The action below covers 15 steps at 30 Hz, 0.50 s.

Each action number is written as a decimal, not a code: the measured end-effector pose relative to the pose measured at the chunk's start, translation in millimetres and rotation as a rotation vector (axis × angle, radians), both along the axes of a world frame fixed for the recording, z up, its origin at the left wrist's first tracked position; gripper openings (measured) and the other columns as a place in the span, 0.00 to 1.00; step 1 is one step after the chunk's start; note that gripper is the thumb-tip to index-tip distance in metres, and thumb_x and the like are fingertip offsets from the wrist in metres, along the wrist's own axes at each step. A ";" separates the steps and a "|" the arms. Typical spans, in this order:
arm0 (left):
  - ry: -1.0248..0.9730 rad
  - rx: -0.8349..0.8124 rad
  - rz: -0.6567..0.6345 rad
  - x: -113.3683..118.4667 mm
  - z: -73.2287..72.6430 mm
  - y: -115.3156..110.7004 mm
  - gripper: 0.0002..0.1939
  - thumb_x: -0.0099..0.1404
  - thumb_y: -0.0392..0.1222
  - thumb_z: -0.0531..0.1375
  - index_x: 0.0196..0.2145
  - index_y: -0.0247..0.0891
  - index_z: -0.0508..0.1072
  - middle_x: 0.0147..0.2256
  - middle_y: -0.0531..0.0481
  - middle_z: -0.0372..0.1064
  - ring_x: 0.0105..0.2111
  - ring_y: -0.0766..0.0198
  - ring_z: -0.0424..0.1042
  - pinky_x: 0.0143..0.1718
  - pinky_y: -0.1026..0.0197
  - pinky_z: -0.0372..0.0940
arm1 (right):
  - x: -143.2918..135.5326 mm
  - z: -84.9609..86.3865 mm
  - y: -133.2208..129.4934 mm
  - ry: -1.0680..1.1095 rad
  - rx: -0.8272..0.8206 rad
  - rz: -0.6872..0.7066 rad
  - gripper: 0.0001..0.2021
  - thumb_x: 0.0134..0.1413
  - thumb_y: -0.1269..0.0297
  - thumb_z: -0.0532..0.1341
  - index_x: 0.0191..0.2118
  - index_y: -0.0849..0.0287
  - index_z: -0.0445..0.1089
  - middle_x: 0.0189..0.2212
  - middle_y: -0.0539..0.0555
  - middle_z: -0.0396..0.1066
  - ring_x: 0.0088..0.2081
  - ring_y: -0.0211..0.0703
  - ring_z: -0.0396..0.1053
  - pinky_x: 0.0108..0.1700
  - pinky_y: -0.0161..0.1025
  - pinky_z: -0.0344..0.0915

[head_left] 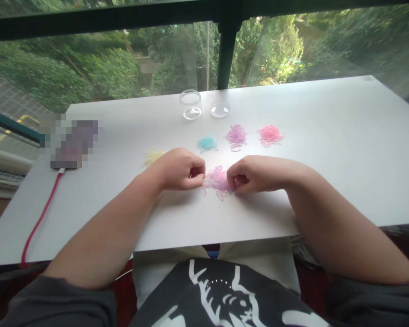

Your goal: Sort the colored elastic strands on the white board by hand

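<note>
My bent forearms angle inward over the white table (pixel 327 136); my left hand (pixel 182 170) and right hand (pixel 255 175) curl, thumbs and fingertips together, at the mixed pastel loop pile (pixel 218 179) between them. I can't tell what either pinches.

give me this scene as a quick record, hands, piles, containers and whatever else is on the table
left hand: left hand, fingers at the left edge of the mixed pile
right hand: right hand, fingers at its right edge
held pieces: cannot tell
mixed pile: small loops, pink and purple showing
single-color piles: yellow pile, partly hidden; blue pile; purple pile; pink pile
containers: clear round jar, shallow clear piece right of it
surface: white table
left side: pixelated object, red cable attached
</note>
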<state>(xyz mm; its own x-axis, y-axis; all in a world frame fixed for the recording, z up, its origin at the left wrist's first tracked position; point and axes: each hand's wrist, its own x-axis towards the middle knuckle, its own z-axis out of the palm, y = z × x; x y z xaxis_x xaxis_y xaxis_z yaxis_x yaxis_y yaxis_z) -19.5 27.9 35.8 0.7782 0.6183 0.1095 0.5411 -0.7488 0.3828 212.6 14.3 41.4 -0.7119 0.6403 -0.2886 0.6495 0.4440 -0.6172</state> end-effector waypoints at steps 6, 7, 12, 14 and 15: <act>-0.017 0.010 -0.002 0.8 -1.2 -0.2 0.08 0.50 0.37 0.53 0.21 0.37 0.73 0.16 0.54 0.65 0.17 0.71 0.58 0.20 0.66 0.52 | -4.5 -1.1 -1.8 -0.023 0.072 0.011 0.05 0.38 0.71 0.59 0.24 0.56 0.71 0.18 0.48 0.66 0.19 0.32 0.55 0.22 0.33 0.48; -0.020 0.012 -0.001 0.7 -1.3 -0.1 0.08 0.50 0.37 0.53 0.21 0.37 0.72 0.16 0.54 0.65 0.17 0.71 0.58 0.20 0.67 0.51 | -4.7 -1.6 -1.8 -0.020 0.074 0.011 0.05 0.38 0.71 0.58 0.24 0.56 0.71 0.18 0.48 0.66 0.19 0.32 0.55 0.22 0.33 0.48; -0.040 0.024 0.026 -1.1 -2.0 1.2 0.08 0.50 0.37 0.53 0.22 0.37 0.72 0.16 0.54 0.64 0.17 0.71 0.58 0.20 0.67 0.51 | -3.7 1.0 -2.0 0.032 0.042 0.021 0.05 0.38 0.72 0.58 0.24 0.57 0.70 0.18 0.47 0.65 0.19 0.32 0.54 0.22 0.33 0.48; -0.053 0.032 0.034 -1.6 -2.6 1.6 0.08 0.51 0.38 0.53 0.22 0.37 0.72 0.16 0.54 0.63 0.17 0.71 0.59 0.20 0.67 0.52 | -3.0 5.5 -2.8 0.080 0.014 0.034 0.05 0.38 0.72 0.57 0.24 0.57 0.69 0.18 0.47 0.64 0.19 0.32 0.54 0.22 0.33 0.48; -0.061 0.037 0.037 -1.7 -3.0 1.7 0.08 0.51 0.38 0.53 0.22 0.37 0.72 0.16 0.54 0.64 0.17 0.71 0.59 0.21 0.67 0.52 | -2.9 8.2 -3.4 0.109 -0.002 0.040 0.05 0.39 0.72 0.57 0.24 0.58 0.68 0.18 0.47 0.63 0.19 0.31 0.54 0.23 0.32 0.49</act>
<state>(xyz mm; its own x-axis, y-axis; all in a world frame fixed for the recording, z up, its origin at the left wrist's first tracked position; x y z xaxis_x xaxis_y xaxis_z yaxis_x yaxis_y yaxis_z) -21.2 29.6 32.8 0.7457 0.6415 0.1800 0.5453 -0.7429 0.3882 209.7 10.9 49.6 -0.7639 0.6105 -0.2090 0.5603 0.4668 -0.6842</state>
